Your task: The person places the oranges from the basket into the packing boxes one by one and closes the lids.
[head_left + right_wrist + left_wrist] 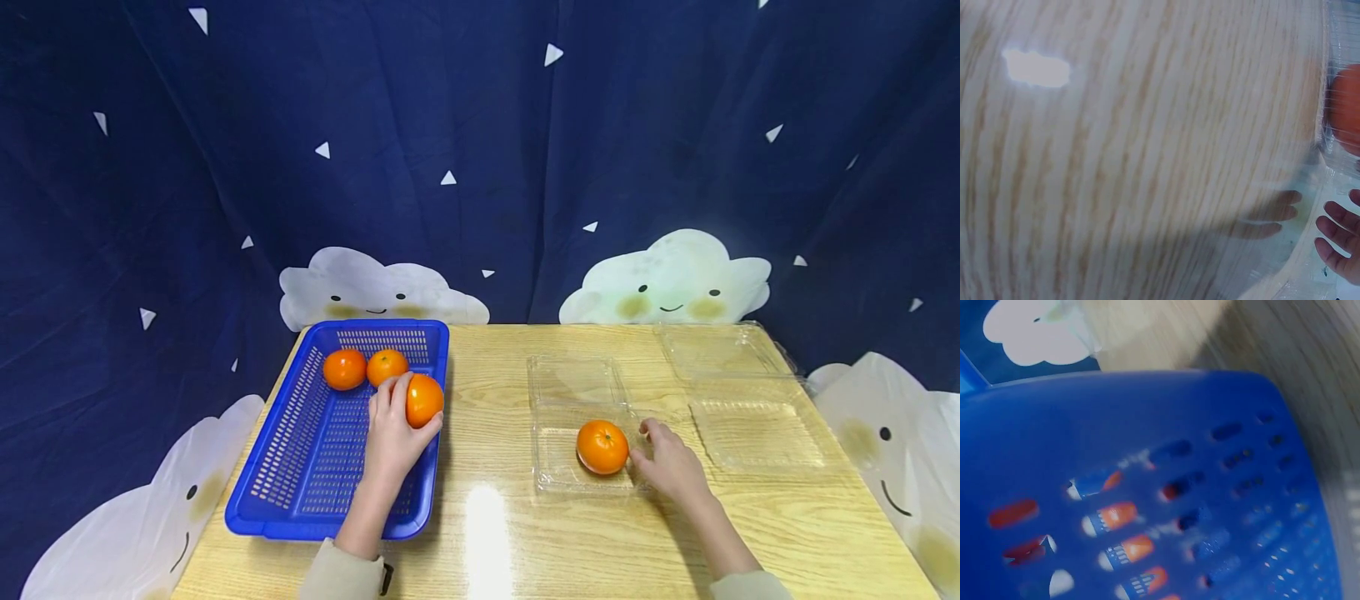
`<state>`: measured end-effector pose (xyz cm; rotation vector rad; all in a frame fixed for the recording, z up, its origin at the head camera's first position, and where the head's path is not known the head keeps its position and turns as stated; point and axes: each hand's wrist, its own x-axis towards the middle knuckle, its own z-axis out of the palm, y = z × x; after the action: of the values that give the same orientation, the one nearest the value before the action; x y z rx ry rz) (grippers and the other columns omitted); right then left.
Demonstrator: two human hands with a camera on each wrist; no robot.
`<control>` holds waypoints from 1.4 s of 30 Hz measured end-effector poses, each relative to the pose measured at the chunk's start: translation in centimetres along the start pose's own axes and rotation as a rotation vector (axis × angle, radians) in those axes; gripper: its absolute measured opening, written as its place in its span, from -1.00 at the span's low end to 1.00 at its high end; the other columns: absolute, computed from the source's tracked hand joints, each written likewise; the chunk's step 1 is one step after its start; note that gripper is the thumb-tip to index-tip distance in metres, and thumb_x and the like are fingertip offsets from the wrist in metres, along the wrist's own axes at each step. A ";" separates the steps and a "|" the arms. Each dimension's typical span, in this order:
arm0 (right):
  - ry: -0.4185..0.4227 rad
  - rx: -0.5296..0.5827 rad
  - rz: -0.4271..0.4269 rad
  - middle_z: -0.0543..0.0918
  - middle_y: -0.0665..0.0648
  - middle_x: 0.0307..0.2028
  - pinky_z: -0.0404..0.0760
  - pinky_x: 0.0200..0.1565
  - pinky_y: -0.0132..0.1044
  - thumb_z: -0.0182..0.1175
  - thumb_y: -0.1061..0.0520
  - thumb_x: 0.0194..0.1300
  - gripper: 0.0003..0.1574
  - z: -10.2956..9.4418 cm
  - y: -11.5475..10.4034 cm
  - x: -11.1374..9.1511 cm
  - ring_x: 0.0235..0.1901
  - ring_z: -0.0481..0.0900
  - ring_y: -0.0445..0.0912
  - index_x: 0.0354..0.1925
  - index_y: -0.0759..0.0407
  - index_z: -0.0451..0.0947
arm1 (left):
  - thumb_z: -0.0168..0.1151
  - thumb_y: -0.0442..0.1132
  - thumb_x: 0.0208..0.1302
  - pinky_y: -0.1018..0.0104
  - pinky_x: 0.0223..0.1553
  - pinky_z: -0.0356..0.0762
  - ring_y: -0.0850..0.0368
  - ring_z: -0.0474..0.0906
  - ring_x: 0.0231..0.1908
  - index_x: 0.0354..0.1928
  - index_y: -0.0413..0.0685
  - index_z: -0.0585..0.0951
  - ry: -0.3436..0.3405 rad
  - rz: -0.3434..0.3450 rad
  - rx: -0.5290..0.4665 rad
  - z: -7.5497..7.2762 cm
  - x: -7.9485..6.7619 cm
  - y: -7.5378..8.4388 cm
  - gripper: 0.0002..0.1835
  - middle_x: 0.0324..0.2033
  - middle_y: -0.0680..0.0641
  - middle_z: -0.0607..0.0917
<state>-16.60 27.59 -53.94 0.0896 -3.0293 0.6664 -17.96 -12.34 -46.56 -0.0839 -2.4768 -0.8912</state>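
My left hand (393, 429) grips an orange (425, 400) at the right side of the blue plastic basket (247, 500), fingers over its left side and thumb below. Two more oranges, one at the far left (345, 369) and one beside it (387, 365), lie inside near the back. In the left wrist view the slotted basket wall (1116, 412) hides the hand. My right hand (671, 467) is at the right edge of a clear hinged container (551, 467), fingers loosely bent and holding nothing. An orange (602, 447) sits in that container's front half, just left of the fingertips.
Another clear container (757, 425) lies open at the right of the wooden table (487, 442), its lid half towards the back. A dark blue curtain (480, 125) with clouds and white triangles hangs behind the table.
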 end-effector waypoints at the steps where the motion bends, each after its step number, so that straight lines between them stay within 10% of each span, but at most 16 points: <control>1: 0.001 0.001 -0.001 0.52 0.31 -0.07 0.48 -0.34 0.06 0.14 0.05 0.13 -0.48 0.0 0.0 0.0 -0.20 0.50 0.22 0.00 0.30 0.34 | 0.41 -0.13 -0.20 -0.10 -0.12 0.44 -0.20 0.32 -0.03 0.10 -0.08 0.43 -0.001 0.004 -0.004 0.1 0.0 0.1 -0.30 -0.01 -0.18 0.42; 42: -0.003 0.021 0.012 0.52 0.30 -0.09 0.48 -0.33 0.04 0.14 0.05 0.13 -0.51 0.2 0.2 0.0 -0.20 0.51 0.19 -0.01 0.27 0.34 | 0.39 -0.07 -0.19 0.03 -0.08 0.48 -0.12 0.35 0.01 0.09 -0.02 0.43 -0.122 0.129 -0.092 5.5 -1.3 6.4 -0.32 0.02 -0.16 0.42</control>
<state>-16.65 27.64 -54.18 0.0741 -3.0288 0.7000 -17.84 -3.86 -47.12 -0.3349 -2.5076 -0.9696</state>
